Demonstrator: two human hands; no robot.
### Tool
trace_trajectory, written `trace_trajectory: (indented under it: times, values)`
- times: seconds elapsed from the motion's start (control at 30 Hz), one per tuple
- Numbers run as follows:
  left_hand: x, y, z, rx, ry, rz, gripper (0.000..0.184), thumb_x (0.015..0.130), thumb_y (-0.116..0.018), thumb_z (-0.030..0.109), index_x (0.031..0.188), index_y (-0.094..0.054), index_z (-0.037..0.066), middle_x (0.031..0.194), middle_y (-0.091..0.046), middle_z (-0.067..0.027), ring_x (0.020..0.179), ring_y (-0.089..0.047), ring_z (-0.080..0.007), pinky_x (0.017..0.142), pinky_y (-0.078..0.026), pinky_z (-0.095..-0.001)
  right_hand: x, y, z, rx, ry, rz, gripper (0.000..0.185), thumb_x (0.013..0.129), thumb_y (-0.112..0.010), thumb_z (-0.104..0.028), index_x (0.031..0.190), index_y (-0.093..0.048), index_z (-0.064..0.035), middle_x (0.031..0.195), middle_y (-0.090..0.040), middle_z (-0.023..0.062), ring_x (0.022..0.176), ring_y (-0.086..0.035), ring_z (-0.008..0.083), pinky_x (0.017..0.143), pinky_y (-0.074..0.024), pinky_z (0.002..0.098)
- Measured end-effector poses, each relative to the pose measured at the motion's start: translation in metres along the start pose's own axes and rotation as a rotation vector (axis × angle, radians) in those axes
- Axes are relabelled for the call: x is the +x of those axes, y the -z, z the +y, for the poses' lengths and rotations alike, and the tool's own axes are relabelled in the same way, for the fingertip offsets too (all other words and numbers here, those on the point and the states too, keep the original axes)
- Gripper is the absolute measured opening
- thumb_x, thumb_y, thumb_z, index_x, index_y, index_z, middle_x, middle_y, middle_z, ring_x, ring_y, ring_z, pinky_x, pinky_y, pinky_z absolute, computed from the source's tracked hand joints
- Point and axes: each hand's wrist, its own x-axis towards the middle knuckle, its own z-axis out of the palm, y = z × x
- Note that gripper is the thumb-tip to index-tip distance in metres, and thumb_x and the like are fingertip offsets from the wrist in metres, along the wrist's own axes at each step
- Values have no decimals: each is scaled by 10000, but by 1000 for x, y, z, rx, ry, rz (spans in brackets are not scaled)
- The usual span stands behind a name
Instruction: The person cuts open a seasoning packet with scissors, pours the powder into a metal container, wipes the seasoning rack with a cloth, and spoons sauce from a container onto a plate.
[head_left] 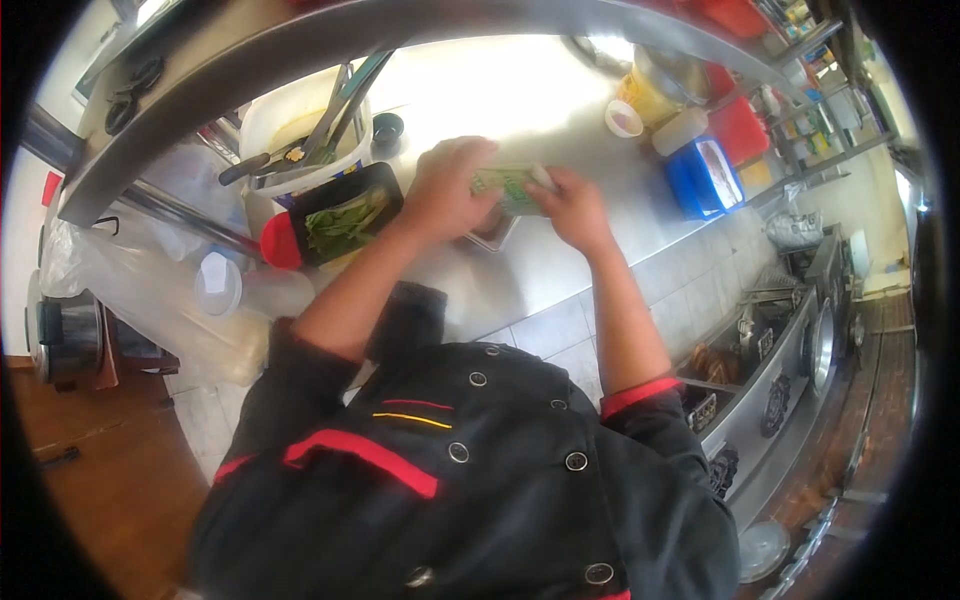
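A small green-and-white printed packet [515,188] is held between my two hands over the metal worktop. My right hand [574,212] pinches its right end, the thumb lying on top. My left hand [450,192] is closed around its left end, and those fingers are partly hidden and slightly blurred. Just below the packet sits a small metal tray [493,240], mostly covered by my hands. Left of my left hand stands a black container [385,185] with green leaves [345,222] in it.
A white tub [355,158] with knives and long utensils stands at the left, beside a small dark cup [387,130]. A blue container [705,180] and a yellow tub [640,98] are at the right. A steel rail [400,22] crosses above the worktop. The stove [770,350] is at lower right.
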Motion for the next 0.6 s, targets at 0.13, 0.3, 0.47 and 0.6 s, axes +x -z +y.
trace_trajectory:
  times: [0.13,0.3,0.47,0.6]
  values:
    - [35,-25,-16,-219,43,-299,407,819,-731,256,1152,-642,40,1175,-638,-154,1113,-589,-318,964,-451,-403,4,-3,-1,-11,0,-17,291,883,-670,-255,1072,-677,-35,781,-645,137,688,-605,229,650,-483,351]
    - [43,-26,-10,-316,238,-595,357,859,-702,266,1106,-662,10,1090,-676,-170,1011,-646,-266,906,-489,-355,1,-5,7,-103,59,62,332,889,-679,-273,1117,-661,-33,729,-646,102,670,-606,177,636,-482,344]
    - [38,-24,-24,-448,320,-562,365,872,-676,266,1122,-668,0,1029,-702,-160,917,-661,-236,836,-500,-354,2,-9,10,116,70,87,420,829,-720,-208,1182,-626,-1,1048,-675,222,950,-673,305,825,-519,380]
    - [33,-23,-32,-577,430,-512,336,882,-669,241,1107,-674,-9,1001,-709,-139,913,-654,-201,841,-496,-340,-2,-9,15,136,52,88,537,802,-755,-205,1264,-575,2,1122,-657,237,1010,-662,294,866,-519,373]
